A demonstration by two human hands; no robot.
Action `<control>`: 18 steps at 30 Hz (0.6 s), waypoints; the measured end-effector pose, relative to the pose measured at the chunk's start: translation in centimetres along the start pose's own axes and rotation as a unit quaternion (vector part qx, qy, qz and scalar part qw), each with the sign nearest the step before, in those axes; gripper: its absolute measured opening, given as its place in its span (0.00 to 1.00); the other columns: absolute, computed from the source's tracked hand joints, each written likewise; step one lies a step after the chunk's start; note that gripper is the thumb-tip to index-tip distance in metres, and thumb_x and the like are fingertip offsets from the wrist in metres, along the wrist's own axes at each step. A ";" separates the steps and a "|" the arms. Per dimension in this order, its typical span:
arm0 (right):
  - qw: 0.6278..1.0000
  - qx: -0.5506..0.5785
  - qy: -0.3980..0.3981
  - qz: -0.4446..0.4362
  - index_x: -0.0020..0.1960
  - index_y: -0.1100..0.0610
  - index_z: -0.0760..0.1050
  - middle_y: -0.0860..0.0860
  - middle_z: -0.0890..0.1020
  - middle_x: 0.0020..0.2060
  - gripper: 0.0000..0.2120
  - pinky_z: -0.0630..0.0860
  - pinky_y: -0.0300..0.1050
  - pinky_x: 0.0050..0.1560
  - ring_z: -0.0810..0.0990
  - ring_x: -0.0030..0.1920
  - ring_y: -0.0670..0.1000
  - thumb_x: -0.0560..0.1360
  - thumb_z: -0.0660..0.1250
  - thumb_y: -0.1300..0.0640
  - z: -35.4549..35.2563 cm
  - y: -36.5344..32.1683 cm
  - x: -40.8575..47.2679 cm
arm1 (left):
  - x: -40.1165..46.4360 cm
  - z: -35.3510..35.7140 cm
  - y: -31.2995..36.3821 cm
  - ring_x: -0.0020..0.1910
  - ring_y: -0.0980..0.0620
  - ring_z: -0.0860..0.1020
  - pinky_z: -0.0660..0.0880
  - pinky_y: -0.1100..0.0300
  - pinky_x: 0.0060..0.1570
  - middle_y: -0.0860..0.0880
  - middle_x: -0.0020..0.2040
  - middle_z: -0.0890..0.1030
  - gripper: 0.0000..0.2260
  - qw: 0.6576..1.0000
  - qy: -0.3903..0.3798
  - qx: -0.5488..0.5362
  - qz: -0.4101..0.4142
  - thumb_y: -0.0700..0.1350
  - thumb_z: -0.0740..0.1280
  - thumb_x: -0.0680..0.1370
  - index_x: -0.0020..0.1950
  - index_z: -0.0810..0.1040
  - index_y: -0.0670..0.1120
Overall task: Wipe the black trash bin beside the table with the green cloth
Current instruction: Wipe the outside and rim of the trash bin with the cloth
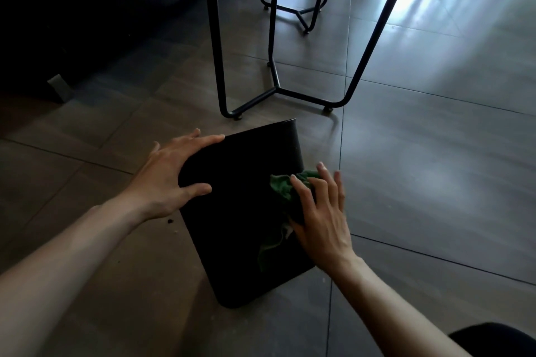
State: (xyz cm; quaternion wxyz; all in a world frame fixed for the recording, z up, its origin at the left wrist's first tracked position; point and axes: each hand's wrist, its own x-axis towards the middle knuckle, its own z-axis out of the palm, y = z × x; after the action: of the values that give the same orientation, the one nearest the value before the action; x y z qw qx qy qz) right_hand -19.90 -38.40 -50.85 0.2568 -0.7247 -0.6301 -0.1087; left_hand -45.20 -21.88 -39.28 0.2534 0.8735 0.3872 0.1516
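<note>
The black trash bin lies on its side on the tiled floor, just in front of the table's metal legs. My left hand rests spread over its upper left edge, fingers apart and gripping the side. The crumpled green cloth sits on the bin's right side. My right hand presses flat on the cloth, fingers extended. Part of the cloth trails down the bin below my palm.
Black metal table legs stand right behind the bin, with a second frame farther back. A dark sofa fills the upper left. Small crumbs lie on the floor by my left wrist. A dark shape is at the bottom right.
</note>
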 end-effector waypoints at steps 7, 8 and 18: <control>0.977 -0.022 -0.039 -0.208 0.76 0.57 0.69 0.63 0.69 0.69 0.27 0.61 0.62 0.77 0.64 0.76 0.67 0.79 0.71 0.58 1.8 -3.3 -5.3 | 0.1 0.1 0.0 0.80 0.58 0.56 0.51 0.34 0.76 0.51 0.79 0.66 0.41 1.000 0.003 -0.001 -0.002 0.47 0.78 0.70 0.74 0.61 0.72; 0.962 -0.035 -0.043 -0.267 0.76 0.55 0.70 0.62 0.72 0.68 0.22 0.60 0.60 0.79 0.65 0.77 0.66 0.82 0.65 0.59 2.4 -4.0 -7.0 | 0.1 0.1 0.1 0.80 0.58 0.56 0.50 0.34 0.76 0.51 0.79 0.66 0.41 1.000 0.002 0.000 -0.001 0.47 0.78 0.70 0.74 0.62 0.72; 0.978 -0.025 -0.056 -0.200 0.75 0.52 0.69 0.59 0.70 0.69 0.25 0.74 0.59 0.71 0.69 0.74 0.63 0.79 0.69 0.59 0.0 1.5 -5.9 | -0.1 0.0 0.2 0.80 0.59 0.57 0.52 0.33 0.76 0.52 0.78 0.68 0.41 1.000 -0.001 -0.012 0.009 0.46 0.79 0.70 0.74 0.63 0.71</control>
State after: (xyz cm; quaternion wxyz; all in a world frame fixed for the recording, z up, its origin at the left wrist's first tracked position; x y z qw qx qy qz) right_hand -19.54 -43.53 -54.06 0.1761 -0.5951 -0.7727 -0.1333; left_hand -45.11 -22.06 -39.18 0.2627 0.8739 0.3775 0.1574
